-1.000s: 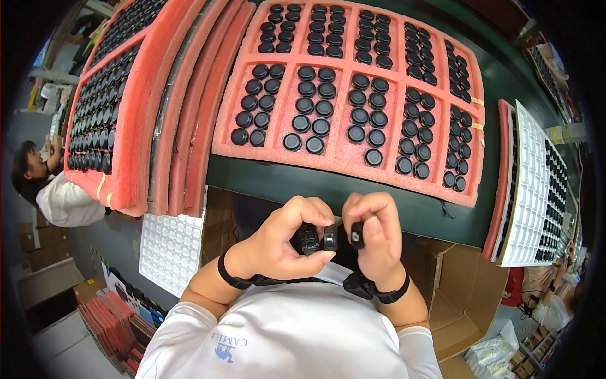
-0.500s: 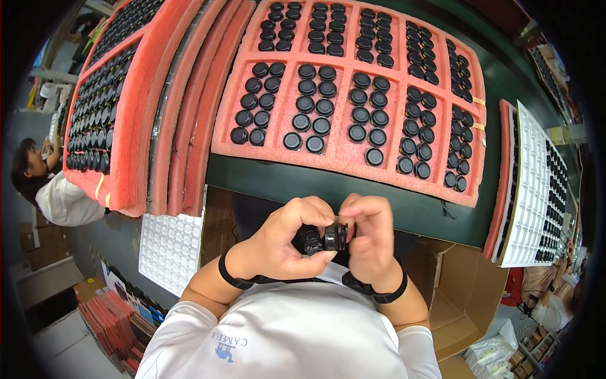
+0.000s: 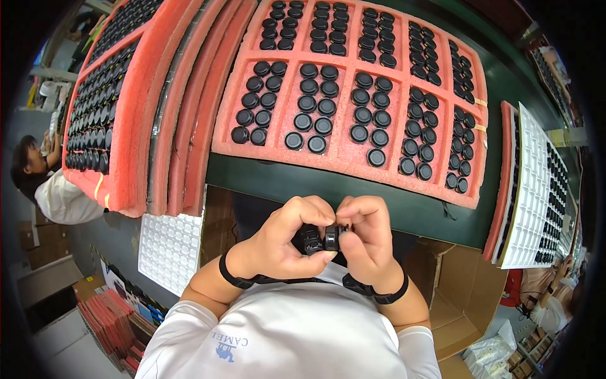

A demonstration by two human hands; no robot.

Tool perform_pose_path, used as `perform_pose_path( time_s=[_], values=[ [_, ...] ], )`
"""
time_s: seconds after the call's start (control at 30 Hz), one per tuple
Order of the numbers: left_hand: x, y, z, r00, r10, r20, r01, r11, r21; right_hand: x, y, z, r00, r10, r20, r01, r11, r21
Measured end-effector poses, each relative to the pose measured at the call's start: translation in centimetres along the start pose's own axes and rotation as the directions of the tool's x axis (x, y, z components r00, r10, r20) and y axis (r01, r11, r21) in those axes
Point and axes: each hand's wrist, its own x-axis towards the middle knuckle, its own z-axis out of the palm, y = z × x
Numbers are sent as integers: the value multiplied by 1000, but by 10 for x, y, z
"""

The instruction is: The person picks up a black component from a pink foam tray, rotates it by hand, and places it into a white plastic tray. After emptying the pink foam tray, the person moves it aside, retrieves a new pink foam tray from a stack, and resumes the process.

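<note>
In front of my chest, my left hand (image 3: 284,237) is closed round a small black lens (image 3: 331,239), thumb below and forefinger above. A second black ribbed piece (image 3: 309,241) sits deeper inside the same grip; whether the two are joined I cannot tell. My right hand (image 3: 369,237) pinches the right-hand end of the lens between bent fingers and thumb. The fingertips of both hands nearly meet above it. Beyond them on the dark green table (image 3: 278,183) lies a pink foam tray (image 3: 303,160) with rows of round black capped lenses (image 3: 376,156) in its compartments.
More pink foam trays (image 3: 180,126) are stacked at left, the top one filled with black lenses. White moulded trays stand at right (image 3: 533,170) and below left (image 3: 169,249). An open cardboard box (image 3: 470,284) is by my right elbow. Another person (image 3: 60,189) works at far left.
My right fingers have closed in on the right end of the lens, and its rim there is now more covered. My left hand keeps its place and grip.
</note>
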Motion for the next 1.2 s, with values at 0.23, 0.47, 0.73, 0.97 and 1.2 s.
perform_pose_path(
  time_s=[0.23,0.47,0.73,0.97,1.2],
  values=[
    [0,3,-4,999,-34,-19,32,994,-107,4,-2,0,994,103,-39,-99,992,80],
    [-3,3,-7,997,-59,-43,56,996,-73,1,2,-8,999,-36,22,42,920,-389],
    [12,-3,-6,987,-150,48,148,987,55,1,-11,-27,998,-70,4,62,855,-516],
    [26,-22,28,915,-394,-84,362,896,-258,-24,-64,-97,960,-221,-172,-33,522,-852],
    [39,-31,37,873,-485,-44,456,846,-276,-103,-148,-171,663,-569,-487,-476,182,-861]
  ],
)
